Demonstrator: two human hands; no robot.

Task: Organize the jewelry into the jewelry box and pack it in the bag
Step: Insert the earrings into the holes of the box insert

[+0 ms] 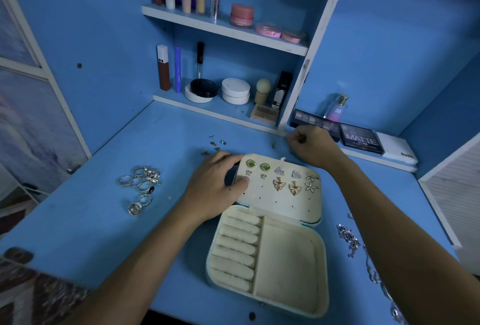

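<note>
An open cream jewelry box [287,257] lies on the blue desk, with ring rolls on its left side and a bare compartment on its right. Its raised earring panel [283,196] carries several pairs: green, heart-shaped, butterfly and starfish studs. My left hand [218,184] grips the panel's left edge, thumb on its face. Behind the box, my right hand [310,146] has its fingers curled, pinching something small that I cannot make out. Several silver rings [141,184] lie left of the box. Small loose earrings [214,144] sit behind my left hand. Silver chains [349,239] lie at the right.
Shelves at the back hold lipsticks, tubes, jars and compacts [235,90]. Eyeshadow palettes [361,138], a perfume bottle [336,107] and a white box [396,148] stand at the back right. A patterned cloth [28,296] sits at the lower left.
</note>
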